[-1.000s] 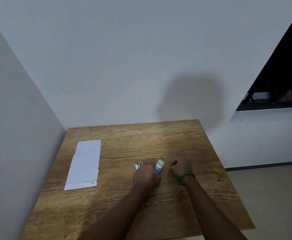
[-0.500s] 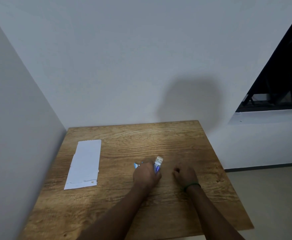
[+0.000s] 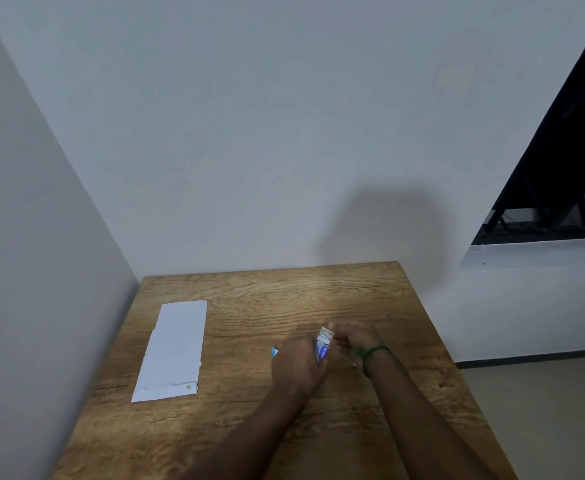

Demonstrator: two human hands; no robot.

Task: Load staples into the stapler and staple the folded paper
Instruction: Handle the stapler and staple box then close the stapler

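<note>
item: stapler under loading, paper unstapled

left hand: grip closed around the stapler, a small blue-and-white body held just above the tabletop; one blue end showed past the knuckles on the left, the pale upper part stood tilted up on the right.

right hand: fingers curled at the raised pale end of the stapler, touching or just beside it. whether they pinched a strip of staples could not be told; the area was blurred and small. a green band sat at this wrist.

folded paper: a white strip lying flat on the left part of the tabletop, well apart from both hands, near the left wall.

progress, as a judgement: loading appeared to be in hand, not shown complete. no staples were visible. the stapler looked not yet shut. left to do: seat the staples, close the stapler, bring it to the paper, press.
</note>
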